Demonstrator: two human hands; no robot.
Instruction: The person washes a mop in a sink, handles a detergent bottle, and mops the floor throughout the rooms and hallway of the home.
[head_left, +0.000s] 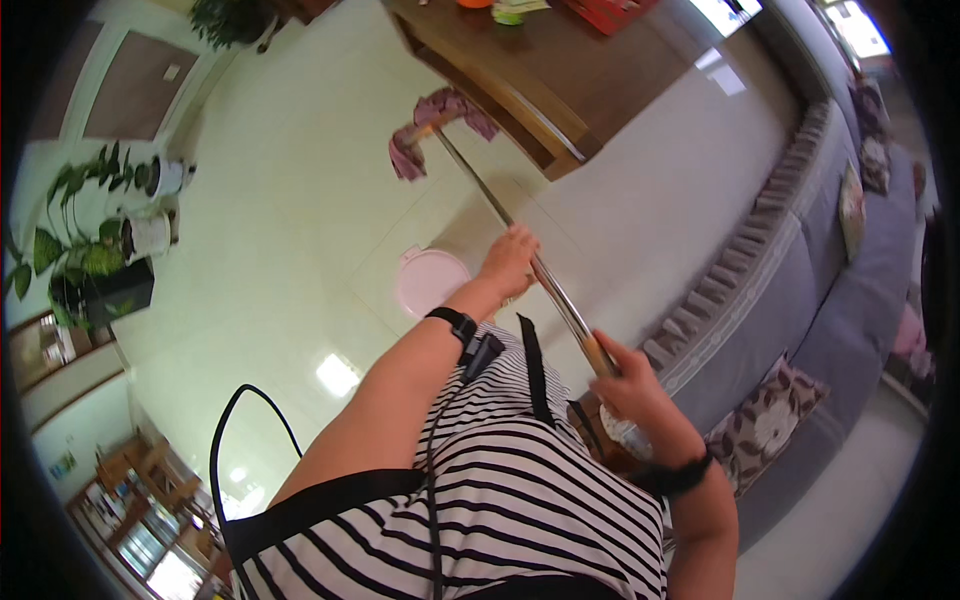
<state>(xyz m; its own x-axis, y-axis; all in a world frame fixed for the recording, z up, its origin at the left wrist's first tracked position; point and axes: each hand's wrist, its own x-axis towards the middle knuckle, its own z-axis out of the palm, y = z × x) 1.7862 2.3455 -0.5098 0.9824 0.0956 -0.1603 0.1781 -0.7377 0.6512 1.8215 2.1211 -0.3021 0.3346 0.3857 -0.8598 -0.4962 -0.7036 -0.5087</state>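
Note:
My left hand is closed around the middle of a metal mop handle. Near the handle's orange-brown upper end, my right hand grips it as well. The handle slants away from me to a mop head draped with a dark pink cloth. That cloth rests on the pale tiled floor, close beside the corner of a wooden coffee table. A round pink lid or bin top sits on the floor just beyond my left forearm.
A grey sofa with patterned cushions runs along the right. Potted plants and a black planter line the left wall. Red and green items lie on the table. A black cable hangs down my striped front.

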